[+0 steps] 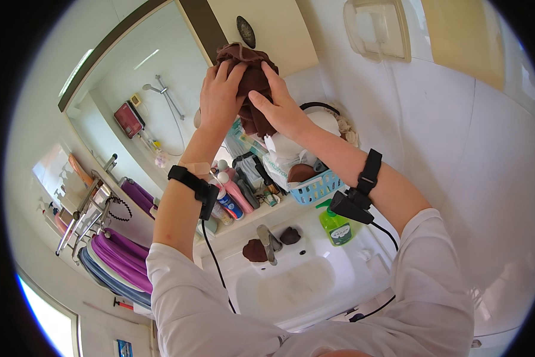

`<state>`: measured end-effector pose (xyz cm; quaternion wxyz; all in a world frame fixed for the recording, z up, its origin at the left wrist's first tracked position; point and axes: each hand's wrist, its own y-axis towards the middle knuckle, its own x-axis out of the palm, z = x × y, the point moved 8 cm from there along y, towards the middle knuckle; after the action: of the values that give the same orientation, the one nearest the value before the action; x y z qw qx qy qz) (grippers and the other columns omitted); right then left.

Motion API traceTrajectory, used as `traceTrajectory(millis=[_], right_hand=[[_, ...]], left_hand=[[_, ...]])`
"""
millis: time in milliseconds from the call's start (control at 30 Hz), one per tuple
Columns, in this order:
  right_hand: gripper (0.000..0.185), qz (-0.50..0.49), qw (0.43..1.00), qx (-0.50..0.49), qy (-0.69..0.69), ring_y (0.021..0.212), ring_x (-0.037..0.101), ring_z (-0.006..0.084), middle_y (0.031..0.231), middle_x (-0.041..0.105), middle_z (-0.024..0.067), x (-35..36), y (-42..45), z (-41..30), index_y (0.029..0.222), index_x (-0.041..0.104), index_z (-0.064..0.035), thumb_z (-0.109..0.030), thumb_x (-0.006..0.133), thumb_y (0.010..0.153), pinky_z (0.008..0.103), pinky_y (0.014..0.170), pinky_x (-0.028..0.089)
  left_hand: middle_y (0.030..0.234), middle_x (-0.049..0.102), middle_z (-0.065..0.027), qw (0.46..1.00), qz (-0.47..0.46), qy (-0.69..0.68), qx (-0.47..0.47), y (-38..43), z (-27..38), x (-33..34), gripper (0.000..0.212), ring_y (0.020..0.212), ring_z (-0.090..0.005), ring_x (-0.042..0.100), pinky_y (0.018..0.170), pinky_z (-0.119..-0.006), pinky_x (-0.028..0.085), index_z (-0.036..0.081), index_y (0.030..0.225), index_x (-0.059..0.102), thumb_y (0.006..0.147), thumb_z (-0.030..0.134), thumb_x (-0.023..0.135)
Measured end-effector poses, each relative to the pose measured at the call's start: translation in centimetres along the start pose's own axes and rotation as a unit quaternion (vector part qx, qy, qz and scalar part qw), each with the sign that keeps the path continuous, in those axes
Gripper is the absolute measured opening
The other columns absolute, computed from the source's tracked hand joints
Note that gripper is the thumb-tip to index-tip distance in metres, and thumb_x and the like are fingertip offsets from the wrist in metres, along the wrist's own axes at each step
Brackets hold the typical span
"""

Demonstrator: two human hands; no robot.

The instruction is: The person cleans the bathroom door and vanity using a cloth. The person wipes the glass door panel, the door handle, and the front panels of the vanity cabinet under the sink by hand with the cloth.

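Both arms reach up and forward toward the mirror cabinet. A bunched dark brown cloth (pixel 253 82) is held between my two hands, high in the view. My left hand (pixel 220 91) presses on its left side with the fingers spread over the folds. On the other side my right hand (pixel 281 105) grips it, with the thumb lying across the front. The lower folds of the cloth hang above a plastic bag (pixel 278 167) on the shelf. What lies behind the cloth is hidden.
A white washbasin (pixel 289 290) with a metal faucet (pixel 268 244) is below. Brown cloth pieces (pixel 254 251) lie beside the faucet. A green pump bottle (pixel 336 227) stands on the rim. Several bottles (pixel 238 192) and a blue basket (pixel 318 188) fill the shelf. Purple towels (pixel 122 254) hang left.
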<state>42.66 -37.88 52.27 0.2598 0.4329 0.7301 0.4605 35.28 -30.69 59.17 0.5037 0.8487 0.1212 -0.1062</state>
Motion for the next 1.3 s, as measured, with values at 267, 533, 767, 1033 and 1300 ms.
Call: traceTrajectory(millis=[267,533,767,1033,1300], right_hand=[[0.062,0.24,0.956,-0.118,0.119,0.125,0.045,0.0292,0.138,0.036,0.018,-2.6,2.5,-3.7,0.142,0.03,-0.0049,-0.021,0.063,0.093,0.0377,0.105,0.038],[0.05,0.366,0.894,-0.184,-0.182,0.127,0.037,0.0431,0.137,0.036,0.0254,-8.0,6.8,-3.3,0.133,0.04,-0.0024,-0.007,0.061,0.089,0.0454,0.106,0.034],[0.071,0.134,0.869,-0.188,-0.438,0.129,0.038,0.0449,0.15,0.024,0.0267,-3.0,5.7,0.7,0.144,0.036,-0.0098,-0.011,0.069,0.081,0.0511,0.105,0.034],[0.061,0.147,0.813,-0.343,-0.447,0.12,0.049,0.0349,0.141,0.047,0.0101,-5.6,14.4,-3.1,0.13,0.057,-0.026,0.004,0.059,0.077,0.0479,0.099,0.042],[0.051,0.092,0.783,-0.383,-0.481,0.117,0.052,0.0307,0.135,0.052,0.0058,-4.0,16.2,-5.3,0.114,0.071,-0.0227,0.006,0.055,0.076,0.0451,0.096,0.045]], left_hand=[[0.145,0.039,-0.0154,0.907,-0.238,-0.339,-0.069,3.8,1.7,0.9,0.069,0.129,-0.0295,0.048,0.105,-0.039,0.042,0.004,0.147,0.026,0.087,0.003,0.061],[0.151,0.036,-0.0111,0.954,-0.174,-0.243,-0.006,4.1,-0.7,-1.5,0.057,0.13,-0.0317,0.045,0.11,-0.042,0.038,0.014,0.141,0.047,0.087,0.012,0.065],[0.154,0.032,-0.0133,0.984,-0.167,0.005,0.056,-0.9,-3.4,1.1,0.074,0.138,-0.0364,0.034,0.114,-0.042,0.031,0.001,0.143,0.039,0.078,0.016,0.072],[0.149,0.038,-0.0156,0.984,-0.157,-0.01,0.078,-1.5,-0.8,2.3,0.078,0.136,-0.0382,0.035,0.113,-0.047,0.03,0.008,0.145,0.037,0.076,0.016,0.073],[0.141,0.045,-0.017,0.989,-0.091,-0.024,0.111,-1.6,1.1,3.9,0.078,0.131,-0.0405,0.04,0.114,-0.049,0.028,0.01,0.146,0.037,0.077,0.018,0.073]])
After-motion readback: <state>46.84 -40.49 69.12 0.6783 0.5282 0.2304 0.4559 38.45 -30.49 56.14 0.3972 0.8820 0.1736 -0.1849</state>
